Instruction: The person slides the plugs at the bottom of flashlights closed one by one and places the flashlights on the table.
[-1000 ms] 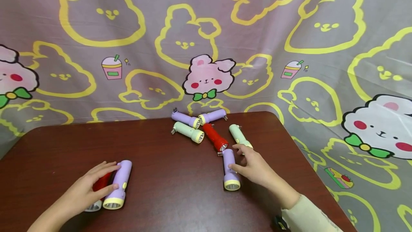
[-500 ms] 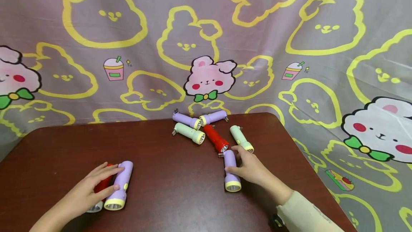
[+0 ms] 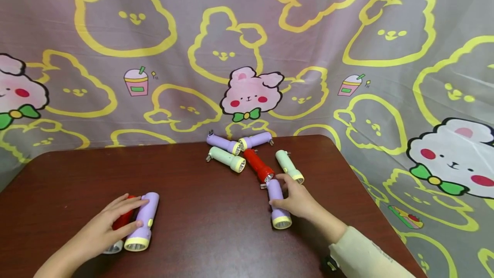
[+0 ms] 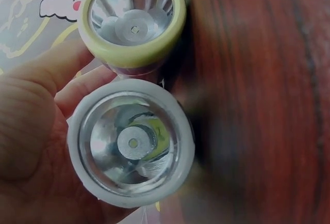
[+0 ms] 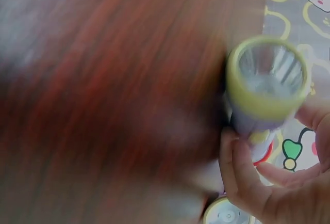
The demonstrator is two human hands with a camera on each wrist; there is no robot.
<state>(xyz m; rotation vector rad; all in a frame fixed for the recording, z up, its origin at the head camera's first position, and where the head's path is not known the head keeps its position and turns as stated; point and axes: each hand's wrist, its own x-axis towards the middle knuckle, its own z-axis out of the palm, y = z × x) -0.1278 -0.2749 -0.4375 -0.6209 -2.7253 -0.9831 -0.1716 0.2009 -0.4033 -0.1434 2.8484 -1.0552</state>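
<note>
My left hand (image 3: 98, 228) lies over a red flashlight (image 3: 121, 221), its thumb and fingertips touching the purple flashlight (image 3: 148, 207) beside it. The left wrist view has both lens ends facing the camera: the red one's white rim (image 4: 77, 146) and the purple one's yellow rim (image 4: 129, 56). To the right, my right hand (image 3: 302, 200) pinches another purple flashlight (image 3: 274, 190), thumb on one side and fingers on the other. Its yellow-rimmed head (image 5: 268, 105) points toward the person, close over the table.
Behind the right hand lie a second red flashlight (image 3: 256, 164), a green flashlight (image 3: 286, 162), another green flashlight (image 3: 224, 157) and two purple ones at the back edge. A patterned curtain (image 3: 181, 63) hangs behind and right of the dark wooden table (image 3: 193, 235).
The right hand's thumb has closed in on the purple flashlight, whose yellow head has swung slightly right. The left hand and its two flashlights have stayed almost in place.
</note>
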